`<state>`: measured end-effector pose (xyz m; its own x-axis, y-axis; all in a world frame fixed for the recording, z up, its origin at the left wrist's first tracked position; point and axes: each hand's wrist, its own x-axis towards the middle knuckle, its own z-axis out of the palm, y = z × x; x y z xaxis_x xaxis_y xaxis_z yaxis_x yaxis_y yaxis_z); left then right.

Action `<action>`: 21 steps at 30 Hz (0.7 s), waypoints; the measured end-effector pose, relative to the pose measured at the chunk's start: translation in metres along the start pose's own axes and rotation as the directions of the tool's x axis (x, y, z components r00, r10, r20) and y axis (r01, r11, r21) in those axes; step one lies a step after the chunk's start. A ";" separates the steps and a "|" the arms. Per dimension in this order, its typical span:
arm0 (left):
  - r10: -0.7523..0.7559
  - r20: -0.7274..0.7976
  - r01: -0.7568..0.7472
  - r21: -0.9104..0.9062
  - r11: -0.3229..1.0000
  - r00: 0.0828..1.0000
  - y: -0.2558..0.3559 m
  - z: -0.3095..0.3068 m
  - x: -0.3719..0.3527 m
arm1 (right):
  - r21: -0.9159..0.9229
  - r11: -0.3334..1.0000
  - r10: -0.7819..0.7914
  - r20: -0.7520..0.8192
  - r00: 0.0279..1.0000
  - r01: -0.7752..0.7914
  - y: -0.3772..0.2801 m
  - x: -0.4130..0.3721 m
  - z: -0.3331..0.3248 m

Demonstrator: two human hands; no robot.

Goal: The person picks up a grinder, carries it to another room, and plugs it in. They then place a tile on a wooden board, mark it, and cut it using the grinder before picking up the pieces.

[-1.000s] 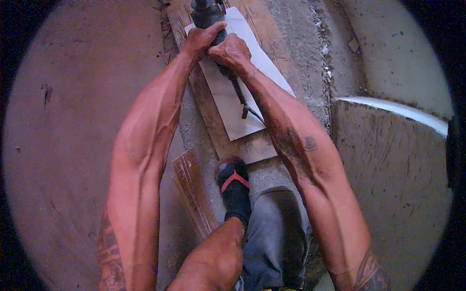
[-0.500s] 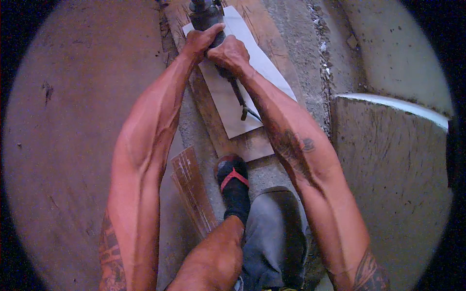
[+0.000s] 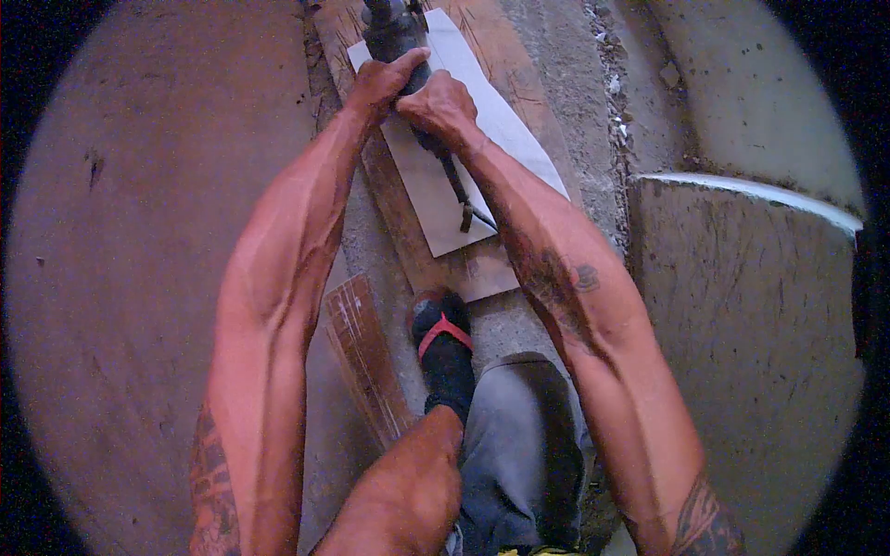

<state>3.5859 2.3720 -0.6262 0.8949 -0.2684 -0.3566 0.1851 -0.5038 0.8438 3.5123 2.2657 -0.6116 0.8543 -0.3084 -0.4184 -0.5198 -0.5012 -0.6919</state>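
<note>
A dark corded power tool (image 3: 393, 37) lies in both my hands near the top edge of the head view, its front end cut off by the frame. My left hand (image 3: 380, 85) is closed around the body from the left, thumb stretched across it. My right hand (image 3: 441, 102) is closed around the rear part, just behind the left. From the back end, a black cord (image 3: 452, 178) runs down over a white sheet (image 3: 428, 208) and disappears behind my right forearm. Under the sheet is a scratched wooden board (image 3: 487, 285). The tool's contact with the sheet is hidden.
My foot in a black sock and red-strapped sandal (image 3: 443, 329) is at the board's near end. Thin brown strips (image 3: 363, 343) lie left of it. A large brown flat surface (image 3: 167, 232) extends on the left. At right stands a panel with a pale edge (image 3: 756, 190).
The view has shifted slightly, so the board's near end and my foot appear a little higher. Both hands keep the same hold on the power tool.
</note>
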 end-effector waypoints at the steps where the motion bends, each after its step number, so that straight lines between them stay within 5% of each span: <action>1: -0.017 -0.004 0.017 0.000 1.000 1.000 0.000 0.001 -0.001 | 0.003 1.000 -0.001 -0.006 1.000 0.001 0.001 0.000 0.001; 8: 0.069 0.009 -0.068 -0.042 0.997 0.998 -0.005 0.008 -0.003 | -0.001 1.000 -0.001 -0.031 1.000 0.001 0.006 -0.005 -0.001; 11: -0.004 -0.026 0.006 0.110 0.994 1.000 0.009 0.007 -0.014 | 0.002 1.000 -0.005 -0.024 1.000 0.005 0.007 -0.010 -0.002; 14: 0.409 0.087 -0.417 0.252 0.873 0.909 -0.021 0.005 -0.007 | -0.008 1.000 -0.015 -0.056 0.998 0.015 0.009 -0.015 -0.001; 17: 0.163 0.038 -0.167 0.141 0.976 0.986 -0.018 0.015 -0.009 | -0.029 1.000 0.005 -0.040 0.999 -0.006 0.016 -0.012 0.002; 20: 0.078 -0.023 -0.081 -0.183 0.980 0.997 -0.006 0.018 -0.019 | -0.031 0.999 0.024 0.007 1.000 -0.024 0.018 -0.012 0.001; 21: 0.070 0.002 -0.070 -0.065 0.995 0.998 -0.009 0.018 -0.017 | -0.032 0.999 0.008 -0.020 1.000 -0.009 0.019 -0.015 0.002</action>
<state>3.5612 2.3665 -0.6350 0.9047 -0.3049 -0.2975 0.1484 -0.4290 0.8910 3.4898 2.2621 -0.6201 0.8498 -0.3283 -0.4123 -0.5271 -0.5238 -0.6692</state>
